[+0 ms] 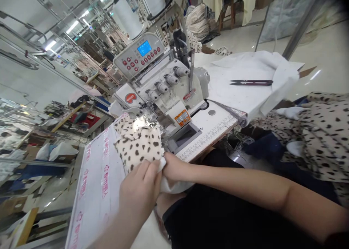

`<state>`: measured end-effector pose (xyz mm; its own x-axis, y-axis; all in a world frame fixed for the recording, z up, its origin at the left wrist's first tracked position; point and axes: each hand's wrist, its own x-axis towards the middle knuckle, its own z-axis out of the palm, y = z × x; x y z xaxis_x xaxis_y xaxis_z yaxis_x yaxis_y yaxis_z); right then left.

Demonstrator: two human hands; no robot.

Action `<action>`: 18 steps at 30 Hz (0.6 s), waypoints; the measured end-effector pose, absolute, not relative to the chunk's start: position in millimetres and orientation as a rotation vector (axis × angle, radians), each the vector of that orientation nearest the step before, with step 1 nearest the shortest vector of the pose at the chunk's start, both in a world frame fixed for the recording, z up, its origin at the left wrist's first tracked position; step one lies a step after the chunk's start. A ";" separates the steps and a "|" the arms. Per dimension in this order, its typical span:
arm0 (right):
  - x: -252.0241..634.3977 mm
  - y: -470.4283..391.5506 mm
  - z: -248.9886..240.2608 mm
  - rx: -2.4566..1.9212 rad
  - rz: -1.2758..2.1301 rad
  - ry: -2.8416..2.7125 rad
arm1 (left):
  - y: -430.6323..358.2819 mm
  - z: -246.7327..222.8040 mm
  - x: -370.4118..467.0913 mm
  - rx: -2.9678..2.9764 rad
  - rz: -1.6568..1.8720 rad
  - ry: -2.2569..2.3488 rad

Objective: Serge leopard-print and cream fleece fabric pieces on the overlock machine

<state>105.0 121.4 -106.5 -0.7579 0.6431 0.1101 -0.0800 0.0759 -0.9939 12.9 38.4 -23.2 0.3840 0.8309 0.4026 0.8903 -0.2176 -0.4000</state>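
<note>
Cream fabric with dark spots (140, 145) lies on the table of an overlock sewing machine (174, 92), its far end under the lit needle area. My left hand (143, 183) is closed on the near edge of this fabric, fingers bent over it. Right beside it, my right hand (174, 167) grips the fabric's white-edged side, its fingertips partly hidden behind the left hand and cloth. A white part of the cloth hangs down below the hands toward my lap.
Dark thread snips (251, 82) lie on a white cloth (240, 65) right of the machine. Spotted fabric (321, 132) is heaped at the right. White thread cones (128, 18) stand behind the control panel (139, 54). A table with pink-printed covering (92, 180) extends left.
</note>
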 end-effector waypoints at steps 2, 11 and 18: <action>114.7 120.7 -111.0 -0.573 1.668 -1.807 | 40.4 -29.6 11.0 -1.999 -0.137 -1.571; 154.8 119.7 -110.0 -0.536 1.594 -1.891 | 57.5 -24.4 26.8 -2.140 -0.357 -1.512; 151.4 127.7 -121.6 -0.548 1.533 -1.906 | 68.4 -39.2 31.3 -2.241 -0.255 -1.342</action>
<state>151.4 127.7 -121.6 -0.7187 0.6630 0.2096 -0.0625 0.2386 -0.9691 31.3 68.4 -39.2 0.4936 0.7679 0.4083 0.8642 -0.3804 -0.3293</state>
